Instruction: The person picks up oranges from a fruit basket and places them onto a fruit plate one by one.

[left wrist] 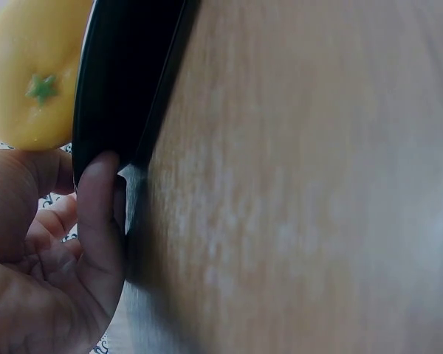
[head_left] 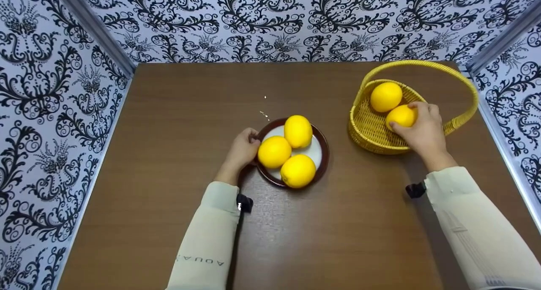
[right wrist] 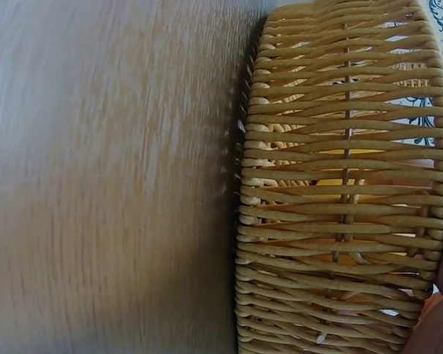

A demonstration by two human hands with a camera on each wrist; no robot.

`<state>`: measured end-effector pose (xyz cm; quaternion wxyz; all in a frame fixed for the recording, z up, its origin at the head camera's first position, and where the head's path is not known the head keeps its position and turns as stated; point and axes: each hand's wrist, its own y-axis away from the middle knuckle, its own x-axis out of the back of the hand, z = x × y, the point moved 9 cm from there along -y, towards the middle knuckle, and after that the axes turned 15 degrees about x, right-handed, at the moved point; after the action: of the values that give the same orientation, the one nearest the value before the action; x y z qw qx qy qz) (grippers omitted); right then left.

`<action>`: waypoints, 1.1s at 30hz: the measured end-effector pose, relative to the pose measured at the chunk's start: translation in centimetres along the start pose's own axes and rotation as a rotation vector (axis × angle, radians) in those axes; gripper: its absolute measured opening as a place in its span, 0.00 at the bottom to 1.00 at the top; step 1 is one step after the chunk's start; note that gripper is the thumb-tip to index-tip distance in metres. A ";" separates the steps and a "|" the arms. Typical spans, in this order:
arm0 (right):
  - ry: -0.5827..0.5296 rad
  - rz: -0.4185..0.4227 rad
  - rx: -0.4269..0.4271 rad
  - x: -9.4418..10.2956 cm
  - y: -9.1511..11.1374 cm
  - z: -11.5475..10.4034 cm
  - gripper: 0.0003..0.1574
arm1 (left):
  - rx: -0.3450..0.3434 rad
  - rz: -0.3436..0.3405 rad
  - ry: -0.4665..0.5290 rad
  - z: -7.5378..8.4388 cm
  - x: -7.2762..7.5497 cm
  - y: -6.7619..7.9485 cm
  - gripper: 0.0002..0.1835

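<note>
My left hand (head_left: 244, 148) pinches the left rim of a round plate (head_left: 324, 152) with a dark brown edge and white middle. Its thumb and fingers hold the plate's dark side (left wrist: 122, 81) in the left wrist view. Three smooth, yellow-orange fruits sit on the plate; one fruit (left wrist: 37, 74) shows a green star-shaped stem mark. Over at the right, my right hand (head_left: 424, 129) grips a yellow-orange fruit (head_left: 400, 116) inside a yellow wicker basket (head_left: 367, 133). Beside it in the basket lies another such fruit (head_left: 386, 97). The basket wall hides most of this hand in the right wrist view.
The basket's tall arched handle (head_left: 422, 64) rises above its right side. Small white specks (head_left: 264, 114) lie on the brown wooden table (head_left: 177, 125) behind the plate. Patterned panels (head_left: 270, 23) border the table at the back and sides.
</note>
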<state>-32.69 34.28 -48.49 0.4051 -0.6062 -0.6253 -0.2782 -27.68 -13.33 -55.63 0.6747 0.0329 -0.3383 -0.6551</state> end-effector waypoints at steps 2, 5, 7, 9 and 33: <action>-0.005 0.002 0.003 0.0 0.0 -0.1 0.51 | 0.002 -0.001 0.002 0.0 0.0 0.0 0.09; -0.010 0.005 0.003 0.0 0.1 -0.1 0.51 | 0.003 -0.002 0.003 0.0 0.0 0.0 0.09; -0.014 0.003 0.000 0.0 0.1 -0.1 0.51 | 0.004 -0.003 0.002 -0.1 -0.1 0.0 0.09; -0.016 0.003 -0.002 0.0 0.2 -0.1 0.51 | 0.007 -0.004 0.001 -0.1 -0.1 -0.1 0.10; -0.054 0.014 -0.001 0.5 0.9 -1.8 0.50 | -0.018 -0.010 0.035 0.1 0.0 0.1 0.10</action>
<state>-31.50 33.18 -47.24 0.3897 -0.6181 -0.6315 -0.2595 -27.64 -13.26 -55.54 0.6777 0.0399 -0.3204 -0.6607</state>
